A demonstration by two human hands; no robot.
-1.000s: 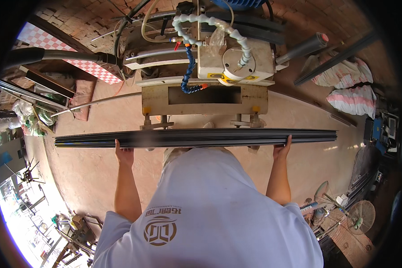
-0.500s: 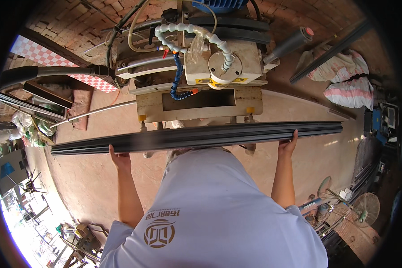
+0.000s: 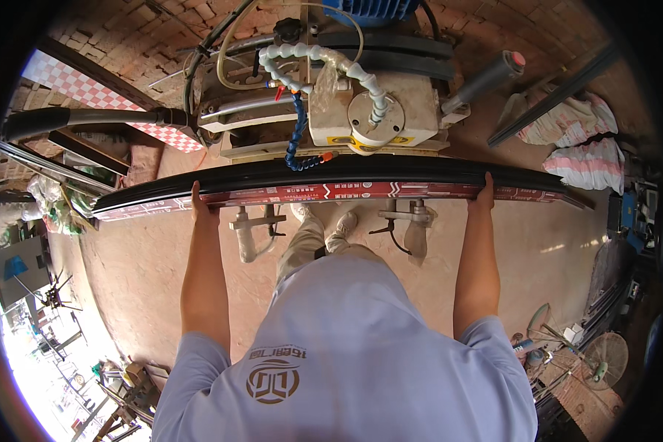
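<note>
A long black profile bar [image 3: 331, 175] runs crosswise in front of me, its near side covered with red-and-white printed film. My left hand [image 3: 204, 204] is closed around it toward its left end. Toward the other end, my right hand [image 3: 483, 194] grips it the same way. Both thumbs lie against the near side; the other fingers are largely hidden. Just beyond the bar stands a cream-coloured machine [image 3: 328, 121]. The orange tip of its blue segmented hose [image 3: 300, 129] is close to the bar's far edge. The bar covers the machine's lower front.
Two metal clamps [image 3: 258, 221] [image 3: 412, 215] project below the bar. Black-gripped levers reach out at the left [image 3: 44, 124] and right [image 3: 486, 77]. White woven sacks [image 3: 586, 162] lie at the right; more profiles [image 3: 48, 173] lean at the left. A fan [image 3: 604, 361] stands at the lower right.
Both hands have carried the bar forward and over the machine's lower front. Its red film side has come into view, my arms are stretched further, and the clamps now show more.
</note>
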